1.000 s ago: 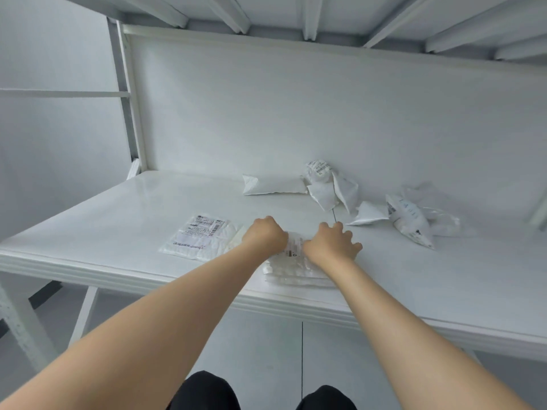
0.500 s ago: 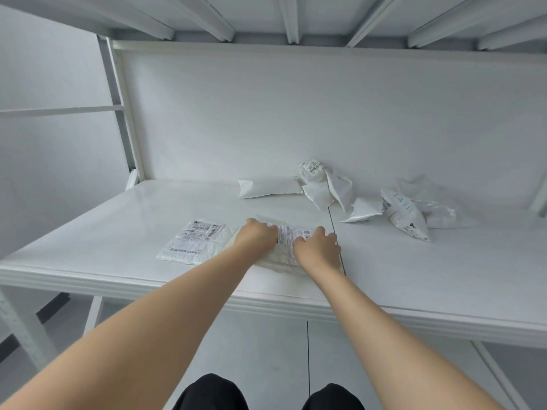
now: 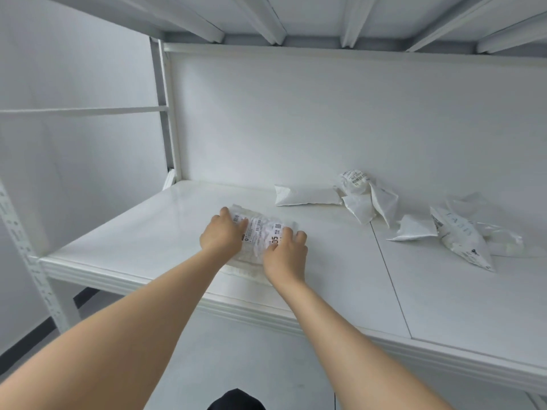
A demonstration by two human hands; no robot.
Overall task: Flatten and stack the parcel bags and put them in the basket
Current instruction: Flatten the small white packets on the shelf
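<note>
A crinkled white parcel bag with a printed label lies near the front of the white shelf table. My left hand presses on its left part, fingers lying over the label. My right hand presses on its right part. A white edge of another bag shows beneath it at the front. Several crumpled parcel bags lie farther back: a puffy plain one, a bunched one with a label, and a printed one on the right. No basket is in view.
The table's front edge runs below my forearms. A white back panel closes the rear. A shelf upright stands at the back left, and beams run overhead. A seam crosses the tabletop to the right.
My hands have carried the labelled bag to the left, onto the flat labelled bag that lay there, which is now covered. My view has shifted, so the crumpled bags sit farther right.
</note>
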